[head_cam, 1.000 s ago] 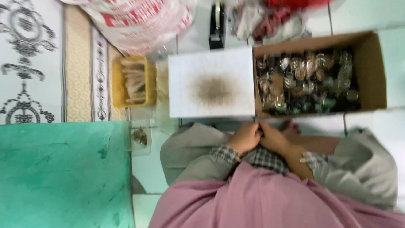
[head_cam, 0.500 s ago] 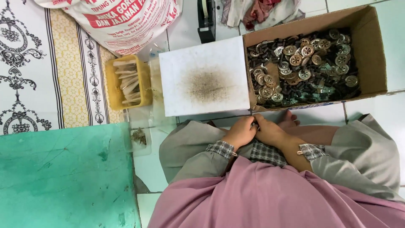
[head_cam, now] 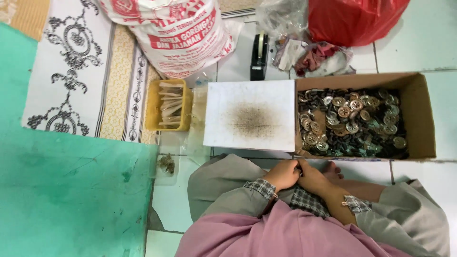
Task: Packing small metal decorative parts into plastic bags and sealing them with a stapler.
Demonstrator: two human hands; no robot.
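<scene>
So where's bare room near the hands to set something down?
The white board between the yellow tray and the cardboard box is bare, as is the floor tile beyond the box. The box is packed; left hand and right hand meet at its near edge.

A white tiled floor (head_cam: 419,43) carries a cardboard box (head_cam: 423,119), white board (head_cam: 250,116), yellow tray (head_cam: 153,112), printed sack (head_cam: 176,33), tape dispenser (head_cam: 258,57) and patterned mat (head_cam: 71,71).

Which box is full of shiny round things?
The brown cardboard box on the right holds them. The small yellow box holds pale flat sticks instead.
</scene>
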